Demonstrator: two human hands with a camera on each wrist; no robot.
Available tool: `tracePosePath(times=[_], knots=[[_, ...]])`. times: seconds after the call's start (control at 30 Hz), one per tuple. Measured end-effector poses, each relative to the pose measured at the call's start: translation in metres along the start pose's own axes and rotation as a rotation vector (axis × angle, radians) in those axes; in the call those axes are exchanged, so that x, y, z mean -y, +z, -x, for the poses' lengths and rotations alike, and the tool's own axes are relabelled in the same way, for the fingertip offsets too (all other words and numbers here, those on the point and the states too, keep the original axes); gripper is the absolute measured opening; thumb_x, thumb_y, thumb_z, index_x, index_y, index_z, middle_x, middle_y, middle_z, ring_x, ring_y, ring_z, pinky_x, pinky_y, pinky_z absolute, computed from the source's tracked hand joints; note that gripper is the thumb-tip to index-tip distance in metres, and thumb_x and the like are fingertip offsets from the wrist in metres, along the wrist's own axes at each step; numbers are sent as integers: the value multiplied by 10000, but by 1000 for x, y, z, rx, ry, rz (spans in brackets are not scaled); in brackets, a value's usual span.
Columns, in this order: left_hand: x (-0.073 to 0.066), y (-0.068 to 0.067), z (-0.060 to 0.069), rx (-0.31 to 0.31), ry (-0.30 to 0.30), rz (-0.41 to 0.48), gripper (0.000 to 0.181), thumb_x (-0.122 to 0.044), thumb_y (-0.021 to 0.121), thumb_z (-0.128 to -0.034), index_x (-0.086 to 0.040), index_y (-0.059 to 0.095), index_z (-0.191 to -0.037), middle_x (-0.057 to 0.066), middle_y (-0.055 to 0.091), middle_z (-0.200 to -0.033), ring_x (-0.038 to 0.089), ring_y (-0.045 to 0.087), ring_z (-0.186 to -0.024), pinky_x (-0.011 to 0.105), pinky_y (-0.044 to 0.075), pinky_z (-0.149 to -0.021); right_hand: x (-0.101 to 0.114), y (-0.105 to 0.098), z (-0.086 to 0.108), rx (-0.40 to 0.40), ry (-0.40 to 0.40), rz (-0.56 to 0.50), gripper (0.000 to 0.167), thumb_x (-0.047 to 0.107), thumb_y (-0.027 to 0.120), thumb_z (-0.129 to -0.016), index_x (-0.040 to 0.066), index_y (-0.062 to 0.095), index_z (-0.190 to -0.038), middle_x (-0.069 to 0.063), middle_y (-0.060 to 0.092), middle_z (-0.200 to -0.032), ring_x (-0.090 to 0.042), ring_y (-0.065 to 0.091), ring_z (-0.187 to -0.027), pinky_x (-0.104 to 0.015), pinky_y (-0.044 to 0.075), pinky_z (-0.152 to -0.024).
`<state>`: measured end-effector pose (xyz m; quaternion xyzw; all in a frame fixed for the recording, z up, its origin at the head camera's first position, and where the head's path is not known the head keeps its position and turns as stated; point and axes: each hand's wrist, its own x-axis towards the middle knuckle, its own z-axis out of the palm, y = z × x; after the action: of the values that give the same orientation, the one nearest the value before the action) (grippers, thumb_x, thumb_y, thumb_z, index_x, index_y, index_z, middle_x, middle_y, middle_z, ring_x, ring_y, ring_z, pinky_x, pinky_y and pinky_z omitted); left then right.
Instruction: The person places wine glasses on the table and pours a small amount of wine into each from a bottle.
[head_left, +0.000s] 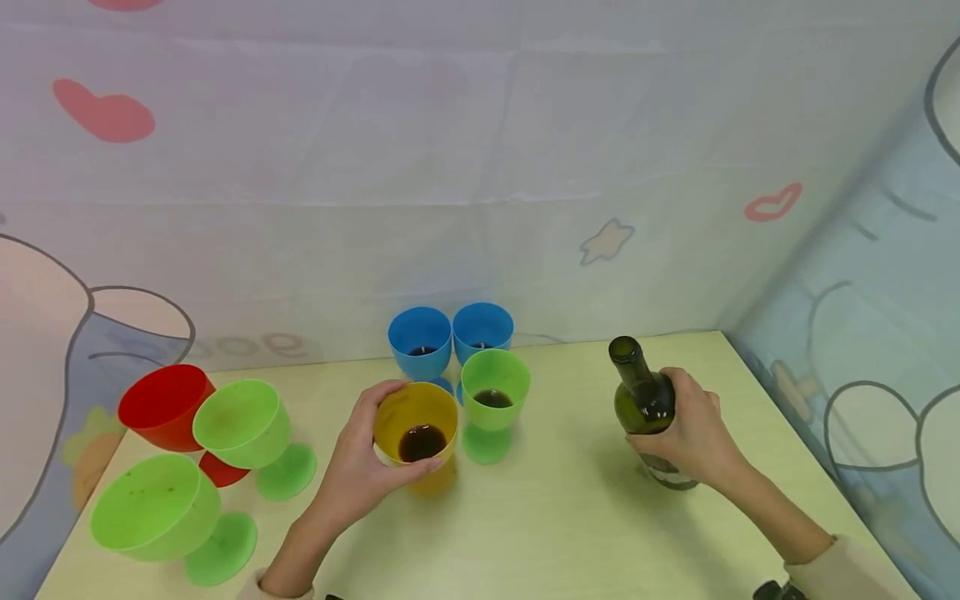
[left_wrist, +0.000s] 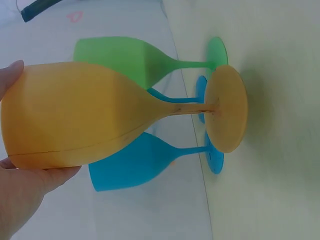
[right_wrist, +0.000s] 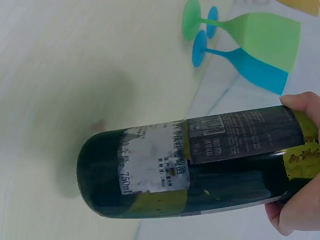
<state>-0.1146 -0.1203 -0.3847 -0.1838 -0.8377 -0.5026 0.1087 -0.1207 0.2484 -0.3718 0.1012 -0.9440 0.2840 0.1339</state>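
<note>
With its thumb and fingers round the rim, my left hand [head_left: 362,458] grips a yellow plastic goblet [head_left: 390,417] that has dark liquid at its bottom. In the left wrist view the yellow goblet [left_wrist: 75,115] shows its stem and round foot. My right hand [head_left: 693,433] holds a dark green wine bottle [head_left: 636,375] around its upper body, the mouth tipped slightly left. Worn labels show on the bottle [right_wrist: 155,160] in the right wrist view. Just right of the yellow goblet stands a green goblet [head_left: 513,375], and behind are two blue goblets [head_left: 420,365], all holding dark liquid.
At the table's left are a red goblet [head_left: 161,417] and two wide green goblets [head_left: 236,433], which show no dark liquid. The pale table [head_left: 555,517] meets a printed cloth backdrop [head_left: 450,167] behind the blue goblets and another cloth at right.
</note>
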Motion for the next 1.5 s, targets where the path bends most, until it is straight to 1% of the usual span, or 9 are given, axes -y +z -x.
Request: tracePosePath(times=[0.1,0.17,0.23,0.4,0.53,0.8,1.03,1.3,1.5], knots=[[5,-1,-4,-6,-33,2,836,-169,842,-633,-63,359,-1306,84,442,-1262,247,464,-1085,433,455,-869,-3,-2,0,-6,38,-37,739,128,806,-616,-121,380,-1165,-261,548,-1006,-388,564,-857,-488,381,-794],[8,-2,-7,-11,-53,5,828,-169,835,-642,-57,354,-1306,96,441,-1262,256,459,-1090,441,446,-879,-5,-2,1,-7,66,-53,754,138,809,-622,-121,368,-1176,-275,551,-1005,-397,577,-846,-490,457,-731],[11,-2,-11,-12,-77,6,826,-178,830,-652,-53,346,-1310,104,436,-1264,264,452,-1096,451,441,-885,-6,-3,1,-1,89,-67,773,151,812,-629,-128,352,-1185,-292,550,-1004,-409,589,-837,-501,496,-657],[16,1,-18,-10,-136,21,827,-190,818,-670,-52,330,-1324,117,423,-1281,282,430,-1125,473,427,-896,-7,-3,1,16,123,-84,807,182,816,-641,-136,333,-1203,-308,544,-1029,-423,589,-863,-507,496,-675],[20,5,-25,-9,-156,43,831,-176,815,-673,-50,321,-1330,121,412,-1291,287,415,-1142,476,416,-909,-7,-3,1,16,131,-87,818,192,817,-644,-133,328,-1214,-308,548,-1029,-420,590,-864,-509,493,-682],[29,10,-31,-14,-164,33,828,-166,809,-679,-38,319,-1334,135,404,-1297,302,414,-1139,489,395,-921,-8,-5,3,23,150,-78,835,209,820,-644,-135,322,-1219,-311,553,-1028,-423,587,-872,-516,482,-701],[30,12,-34,-10,-163,33,801,-182,796,-701,-33,322,-1329,147,397,-1301,312,409,-1141,494,397,-915,-8,-6,3,31,154,-73,846,221,820,-646,-129,316,-1227,-303,546,-1037,-423,582,-877,-515,482,-699],[33,12,-36,2,-171,35,835,-184,803,-692,-39,301,-1343,152,384,-1310,313,403,-1150,497,392,-925,-10,-6,3,42,154,-76,859,237,821,-651,-122,307,-1239,-302,538,-1059,-422,579,-891,-515,481,-709],[34,12,-37,12,-157,44,840,-194,799,-698,-31,294,-1351,156,368,-1326,318,397,-1157,503,381,-933,-10,-7,4,45,147,-73,856,231,820,-650,-116,305,-1239,-296,531,-1065,-424,573,-898,-521,475,-716]])
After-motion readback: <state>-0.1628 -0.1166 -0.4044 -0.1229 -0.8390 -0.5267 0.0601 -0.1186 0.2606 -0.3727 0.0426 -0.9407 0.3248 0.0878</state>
